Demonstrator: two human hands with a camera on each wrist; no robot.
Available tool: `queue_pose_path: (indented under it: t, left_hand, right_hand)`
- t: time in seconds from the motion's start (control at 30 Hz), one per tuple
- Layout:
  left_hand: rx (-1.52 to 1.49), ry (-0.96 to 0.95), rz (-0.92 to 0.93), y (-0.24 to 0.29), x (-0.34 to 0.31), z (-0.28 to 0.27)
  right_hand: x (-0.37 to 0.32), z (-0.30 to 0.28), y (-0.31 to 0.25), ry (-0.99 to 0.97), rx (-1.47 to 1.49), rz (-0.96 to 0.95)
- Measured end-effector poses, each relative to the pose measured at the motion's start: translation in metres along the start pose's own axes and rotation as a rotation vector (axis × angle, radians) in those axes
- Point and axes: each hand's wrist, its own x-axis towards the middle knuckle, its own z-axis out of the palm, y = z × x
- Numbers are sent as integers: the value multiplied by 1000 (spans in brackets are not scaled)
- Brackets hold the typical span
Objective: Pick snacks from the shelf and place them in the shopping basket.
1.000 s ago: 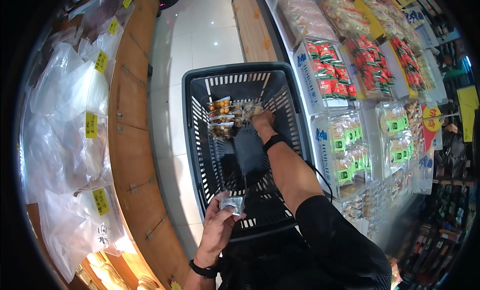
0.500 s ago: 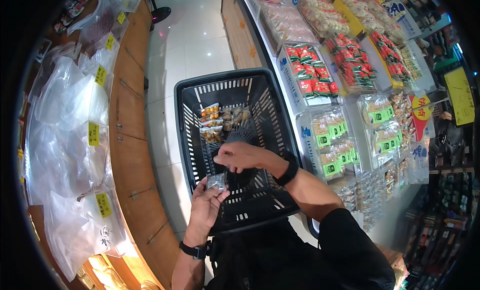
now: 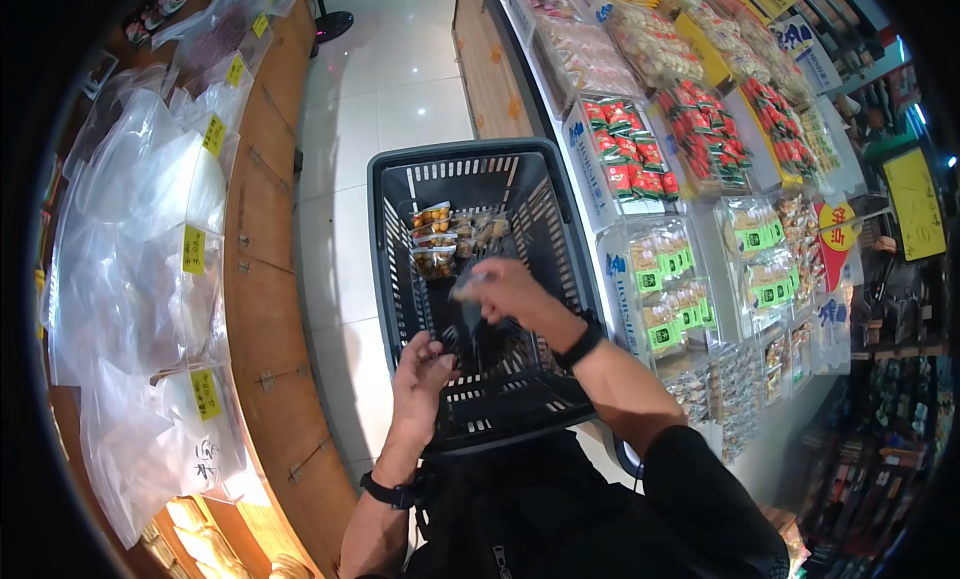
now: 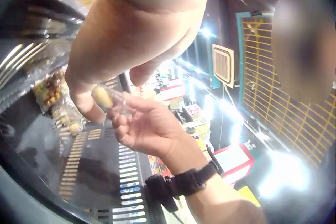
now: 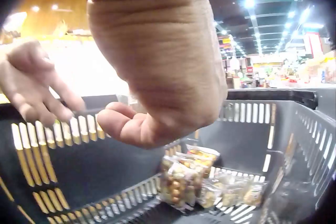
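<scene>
My right hand (image 3: 510, 294) is over the middle of the black shopping basket (image 3: 377, 209), pinching a small clear packet (image 3: 467, 287) with a pale piece inside. In the left wrist view the same packet (image 4: 103, 97) shows between the two hands. My left hand (image 3: 425, 379) hovers above the basket's near left part, fingers loosely bent and holding nothing. Packets of round orange-brown pieces (image 3: 434, 261) lie together at the far left of the basket floor. Beside them lie several paler packets (image 3: 482, 226).
On the right stands a display of clear bins, with red packets (image 3: 625, 154) and green-labelled packets (image 3: 660, 279). A wooden cabinet (image 3: 265, 279) topped with plastic-covered bins (image 3: 150, 259) runs along the left. Pale floor tiles (image 3: 335, 229) show between.
The right hand came back from the basket's far side to the left hand, then moved away slightly with a packet. The left hand, which held a small clear packet before, is now empty.
</scene>
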Motion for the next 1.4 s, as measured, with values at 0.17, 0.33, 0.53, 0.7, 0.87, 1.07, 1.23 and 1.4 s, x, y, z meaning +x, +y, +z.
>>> queue_pose_path:
  t: [0.17,0.33,0.53,0.7,0.87,1.07,1.23,1.4]
  left_hand:
    - [831,200,677,22,-35,-30]
    - [835,252,466,-9,-57,-62]
    - [587,252,258,-40,-64,-69]
    - [452,204,244,-50,-53,-62]
    - [681,166,312,-37,-50,-48]
    - [624,197,266,-35,-50,-44]
    - [598,187,249,-44,-51,-51]
    - [556,183,258,-40,-53,-47]
  right_hand:
    - [99,-20,38,481,-79,186]
    - [155,-24,68,604,-261,406]
    - [213,-39,146,644,-60,20]
    - [211,-41,158,550,135,12]
    - [191,-30,119,499,258,100]
    - [182,-21,113,538,215,117]
    - [176,-15,104,606,212,227]
    - [182,-36,109,433,388,292]
